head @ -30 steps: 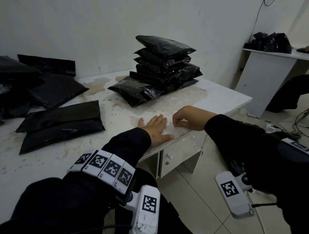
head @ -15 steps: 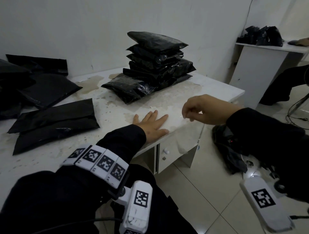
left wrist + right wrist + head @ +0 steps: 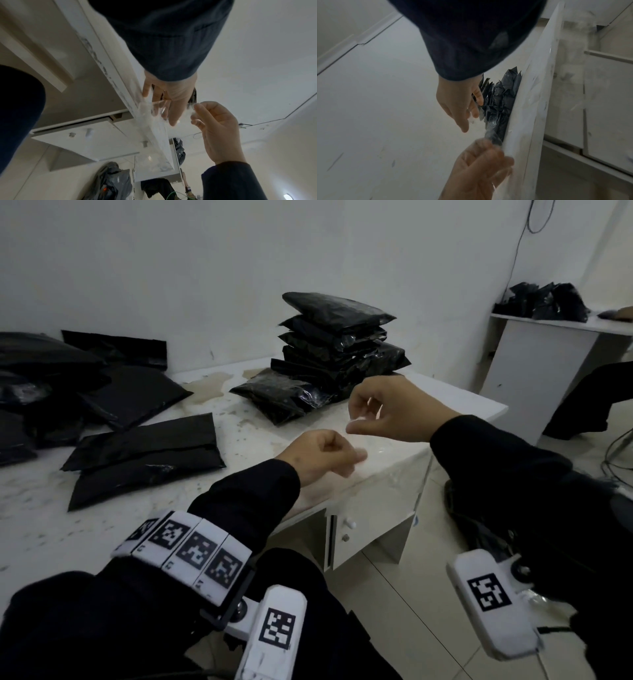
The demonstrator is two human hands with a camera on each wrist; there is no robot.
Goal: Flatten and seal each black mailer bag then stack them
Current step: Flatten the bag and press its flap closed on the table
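A stack of sealed black mailer bags stands at the back of the white table. A flat black mailer lies left of my hands, and more loose black bags are heaped at the far left. Both hands hover over the table's near right corner. A thin clear film stretches from the table edge between them. My left hand is curled around the film. My right hand, slightly higher and nearer the stack, pinches the film's other end between thumb and forefinger.
A drawer unit sits under the table corner. A second white table at the right carries crumpled black bags. A dark bag and cables lie on the tiled floor to the right.
My left hand has lifted off the table, where it lay flat, and curled up. My right hand has risen and drawn away from the tabletop toward the stack.
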